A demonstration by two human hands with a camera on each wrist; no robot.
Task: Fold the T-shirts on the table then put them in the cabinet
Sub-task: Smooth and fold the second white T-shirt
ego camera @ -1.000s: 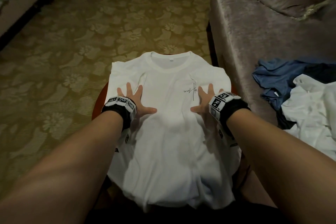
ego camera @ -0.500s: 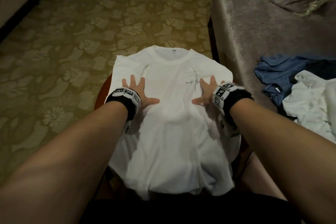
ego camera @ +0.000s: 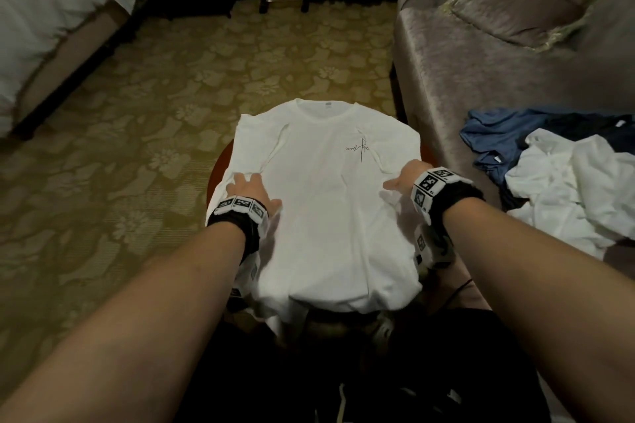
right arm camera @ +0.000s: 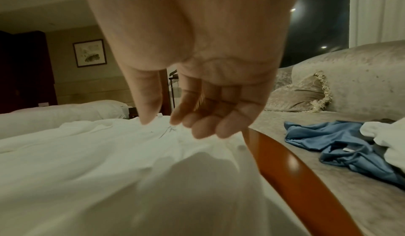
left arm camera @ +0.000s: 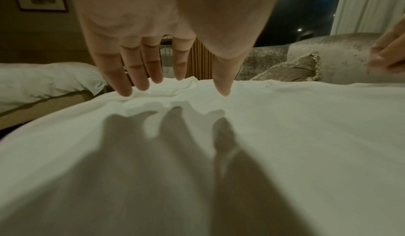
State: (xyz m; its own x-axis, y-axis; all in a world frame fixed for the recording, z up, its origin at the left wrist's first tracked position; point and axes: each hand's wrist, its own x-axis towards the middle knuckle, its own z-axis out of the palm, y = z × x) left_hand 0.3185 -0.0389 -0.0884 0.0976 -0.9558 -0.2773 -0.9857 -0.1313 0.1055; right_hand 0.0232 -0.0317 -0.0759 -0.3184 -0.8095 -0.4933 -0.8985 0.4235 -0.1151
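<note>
Left hand (left arm camera: 175,23) spread above a white T-shirt (left arm camera: 285,135)

Its straight fingers (left arm camera: 126,83) reach down from 12 o'clock, the tips touching rumpled cloth near the collar and casting dark shadows toward 6 o'clock. A white bed (left arm camera: 43,80) lies at 9 o'clock, a grey sofa (left arm camera: 350,54) with a fringed cushion (left arm camera: 291,69) at 2 o'clock, and the other hand (left arm camera: 390,52) at 3 o'clock, at the frame's edge.
</note>
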